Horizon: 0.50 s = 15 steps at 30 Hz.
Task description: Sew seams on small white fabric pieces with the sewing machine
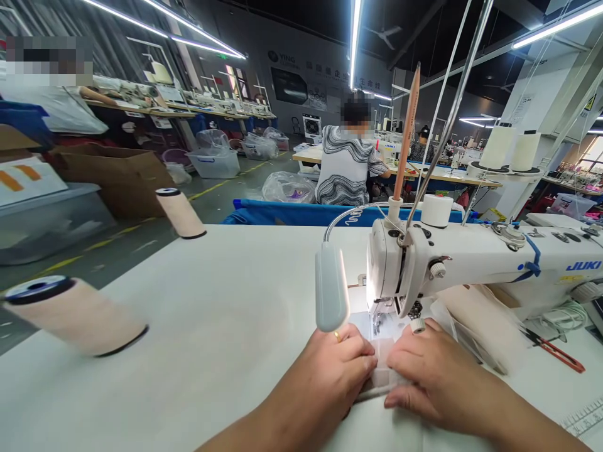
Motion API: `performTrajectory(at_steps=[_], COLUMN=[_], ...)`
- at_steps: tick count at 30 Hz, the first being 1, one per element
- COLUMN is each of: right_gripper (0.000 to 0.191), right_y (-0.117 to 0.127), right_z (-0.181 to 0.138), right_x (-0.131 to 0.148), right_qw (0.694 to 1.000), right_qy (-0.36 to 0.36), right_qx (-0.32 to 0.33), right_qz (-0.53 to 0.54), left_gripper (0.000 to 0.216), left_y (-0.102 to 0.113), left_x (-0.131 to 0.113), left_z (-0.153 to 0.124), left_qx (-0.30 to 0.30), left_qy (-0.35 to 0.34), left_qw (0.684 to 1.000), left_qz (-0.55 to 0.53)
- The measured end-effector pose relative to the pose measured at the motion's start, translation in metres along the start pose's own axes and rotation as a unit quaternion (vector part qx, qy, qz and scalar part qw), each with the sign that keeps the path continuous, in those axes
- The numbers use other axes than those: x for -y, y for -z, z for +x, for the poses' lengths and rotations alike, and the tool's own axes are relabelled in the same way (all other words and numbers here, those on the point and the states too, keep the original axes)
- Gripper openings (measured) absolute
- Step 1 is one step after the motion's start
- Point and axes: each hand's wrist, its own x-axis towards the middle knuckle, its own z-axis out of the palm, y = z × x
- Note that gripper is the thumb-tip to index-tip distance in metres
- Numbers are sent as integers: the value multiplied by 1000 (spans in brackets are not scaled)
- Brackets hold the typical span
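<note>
Nearest, the left hand (330,376) and right hand (431,373) lie flat, fingers together, pressing a small white fabric piece (384,367) onto the white table (211,326). The strip's long axis runs away from the person, toward the needle (377,323) just beyond. Above stands a glossy white sewing machine (471,263) lettered "JUKI", with a grey lamp (331,289) beside it. Left, two pale cylindrical thread cones (75,314) stand tilted. Far off, a person in a striped top (346,166) sits.

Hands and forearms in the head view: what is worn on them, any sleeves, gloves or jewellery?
Both hands are bare, without gloves. The left hand wears a gold-coloured ring on one finger. The right hand shows no ring or watch. Both forearms are uncovered as far as the frame shows; no sleeve is visible.
</note>
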Motion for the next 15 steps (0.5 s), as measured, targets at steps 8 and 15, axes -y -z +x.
performTrajectory(at_steps=[8,15], right_gripper=[28,27], right_y=[-3,-4], right_z=[3,3], right_x=[0,3], right_qw=[1000,1000], right_qy=[-9,-24], right_qx=[10,20], right_qz=[-2,5], left_gripper=[31,22], left_y=[5,7], left_x=[5,7], left_z=[4,4], left_qx=[-1,24], left_qy=[-24,-18], left_qw=[999,999], left_qz=[-22,-31])
